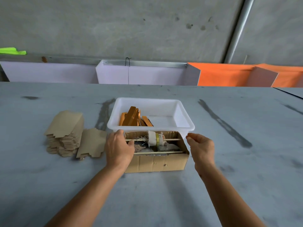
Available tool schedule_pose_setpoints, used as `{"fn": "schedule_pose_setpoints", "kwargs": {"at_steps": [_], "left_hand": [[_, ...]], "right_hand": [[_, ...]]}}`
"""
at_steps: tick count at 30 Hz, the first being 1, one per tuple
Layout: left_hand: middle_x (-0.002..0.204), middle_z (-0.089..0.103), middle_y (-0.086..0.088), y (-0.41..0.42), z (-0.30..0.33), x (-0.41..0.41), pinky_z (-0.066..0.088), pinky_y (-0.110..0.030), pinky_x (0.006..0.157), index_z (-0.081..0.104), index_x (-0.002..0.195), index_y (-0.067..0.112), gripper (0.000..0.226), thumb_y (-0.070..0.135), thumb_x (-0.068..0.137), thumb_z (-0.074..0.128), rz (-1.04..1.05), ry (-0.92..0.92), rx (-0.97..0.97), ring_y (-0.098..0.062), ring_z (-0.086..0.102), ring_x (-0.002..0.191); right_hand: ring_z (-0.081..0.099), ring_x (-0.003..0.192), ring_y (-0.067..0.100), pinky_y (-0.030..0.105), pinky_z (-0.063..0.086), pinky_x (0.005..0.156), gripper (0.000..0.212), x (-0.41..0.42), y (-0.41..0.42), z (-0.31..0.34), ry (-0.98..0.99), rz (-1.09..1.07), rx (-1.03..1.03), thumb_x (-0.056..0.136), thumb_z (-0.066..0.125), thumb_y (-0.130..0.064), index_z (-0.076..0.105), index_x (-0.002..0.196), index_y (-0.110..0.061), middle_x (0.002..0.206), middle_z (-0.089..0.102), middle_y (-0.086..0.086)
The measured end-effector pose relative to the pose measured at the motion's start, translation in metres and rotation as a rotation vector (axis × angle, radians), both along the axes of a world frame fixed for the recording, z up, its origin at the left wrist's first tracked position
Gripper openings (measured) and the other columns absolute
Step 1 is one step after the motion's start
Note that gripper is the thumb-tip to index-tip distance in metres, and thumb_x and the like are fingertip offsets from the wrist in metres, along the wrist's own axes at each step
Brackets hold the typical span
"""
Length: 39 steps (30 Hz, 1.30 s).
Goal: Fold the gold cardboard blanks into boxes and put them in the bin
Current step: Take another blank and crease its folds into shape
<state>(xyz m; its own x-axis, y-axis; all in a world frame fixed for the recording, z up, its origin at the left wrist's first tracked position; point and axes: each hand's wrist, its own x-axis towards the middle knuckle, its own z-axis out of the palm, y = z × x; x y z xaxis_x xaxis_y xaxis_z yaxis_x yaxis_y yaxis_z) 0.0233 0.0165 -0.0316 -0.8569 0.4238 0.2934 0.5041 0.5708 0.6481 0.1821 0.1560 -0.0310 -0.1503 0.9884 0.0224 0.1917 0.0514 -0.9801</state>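
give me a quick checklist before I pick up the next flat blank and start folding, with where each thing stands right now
1. Blanks within reach: ok. The stack of flat blanks lies left of the cardboard box, one loose blank beside it.
2. Left hand free: not ok. It rests on the cardboard box's left end.
3. Right hand free: ok. Its fingers are loosely curled, holding nothing.
4. Room in the white bin: ok. Gold boxes fill only its left side.
5. Bin within reach: ok, just behind the cardboard box.
6. Blank's gold side: cannot tell, only brown faces show.
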Motion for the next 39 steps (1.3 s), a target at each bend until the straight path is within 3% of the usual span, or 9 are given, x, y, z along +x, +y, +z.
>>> {"fn": "schedule_pose_setpoints", "kwargs": {"at_steps": [2,3,4,5,9,18,32,35,39], "left_hand": [[0.108,0.059,-0.017,0.001,0.001,0.003,0.043,-0.04,0.088,0.058,0.113,0.001,0.033,0.016,0.084,0.065,0.026,-0.022,0.02,-0.034,0.053,0.108],[0.109,0.059,-0.018,0.001,0.0,0.004,0.043,-0.04,0.088,0.057,0.113,0.001,0.033,0.015,0.084,0.065,0.036,-0.03,0.022,-0.034,0.052,0.109],[0.11,0.059,-0.018,0.001,0.0,0.004,0.043,-0.04,0.088,0.057,0.113,0.0,0.033,0.015,0.084,0.064,0.041,-0.046,0.018,-0.034,0.052,0.108],[0.11,0.059,-0.018,0.001,0.0,0.005,0.043,-0.041,0.087,0.056,0.113,0.001,0.032,0.015,0.085,0.063,0.041,-0.069,0.014,-0.034,0.052,0.108],[0.111,0.061,-0.016,0.002,-0.001,0.008,0.043,-0.039,0.087,0.056,0.114,0.002,0.03,0.012,0.086,0.062,0.037,-0.123,0.041,-0.033,0.054,0.108],[0.111,0.057,-0.016,0.001,-0.006,0.008,0.042,-0.038,0.089,0.056,0.114,0.001,0.031,0.011,0.086,0.063,0.029,-0.125,0.04,-0.031,0.051,0.108],[0.104,0.061,-0.013,-0.001,-0.017,0.007,0.044,-0.034,0.083,0.058,0.106,0.004,0.018,0.014,0.092,0.056,0.005,-0.134,0.1,-0.028,0.056,0.1],[0.103,0.061,-0.016,-0.003,-0.016,0.008,0.037,-0.031,0.076,0.058,0.102,0.001,0.019,0.016,0.096,0.048,0.057,-0.135,0.154,-0.03,0.055,0.098],[0.114,0.06,-0.022,-0.021,-0.017,-0.006,0.034,-0.034,0.089,0.059,0.115,-0.002,0.029,-0.004,0.091,0.042,0.16,-0.054,0.182,-0.036,0.052,0.11]], "right_hand": [[0.051,0.057,0.028,0.034,0.043,0.055,0.013,-0.001,-0.005,-0.006,-0.031,0.008,-0.011,0.081,0.061,-0.008,0.07,0.086,-0.001,0.063,0.06,0.016],[0.056,0.099,0.033,0.04,0.044,0.056,0.014,-0.002,-0.007,-0.007,-0.036,0.021,-0.024,0.08,0.063,-0.01,0.067,0.083,0.003,0.064,0.055,0.022],[0.023,0.071,0.024,0.043,0.042,0.057,0.018,-0.004,-0.008,-0.009,-0.038,0.041,-0.038,0.08,0.063,-0.011,0.062,0.079,0.006,0.066,0.048,0.027],[0.035,0.067,0.043,0.042,0.039,0.057,0.021,-0.005,-0.009,-0.01,-0.046,0.062,-0.05,0.081,0.062,-0.012,0.059,0.077,0.008,0.067,0.042,0.027],[0.035,0.065,0.021,0.033,0.028,0.06,0.017,-0.009,-0.011,-0.015,-0.047,0.098,-0.086,0.085,0.053,-0.006,0.064,0.08,0.006,0.066,0.044,0.008],[0.04,0.067,0.021,0.032,0.031,0.061,0.019,-0.009,-0.009,-0.02,-0.052,0.101,-0.082,0.088,0.05,-0.004,0.066,0.087,0.005,0.071,0.051,0.009],[0.042,0.064,0.018,0.031,0.034,0.059,0.029,-0.009,-0.015,-0.022,-0.095,0.101,-0.021,0.093,0.047,-0.011,0.068,0.074,-0.018,0.071,0.055,0.009],[0.044,0.063,0.02,0.03,0.035,0.057,0.025,-0.008,-0.018,-0.018,-0.154,0.106,0.034,0.094,0.046,-0.012,0.069,0.084,-0.009,0.07,0.056,0.011],[0.056,0.082,0.033,0.035,0.041,0.072,0.024,-0.01,-0.031,-0.005,-0.218,0.068,0.223,0.094,0.048,-0.012,0.067,0.107,-0.005,0.089,0.065,0.019]]}}
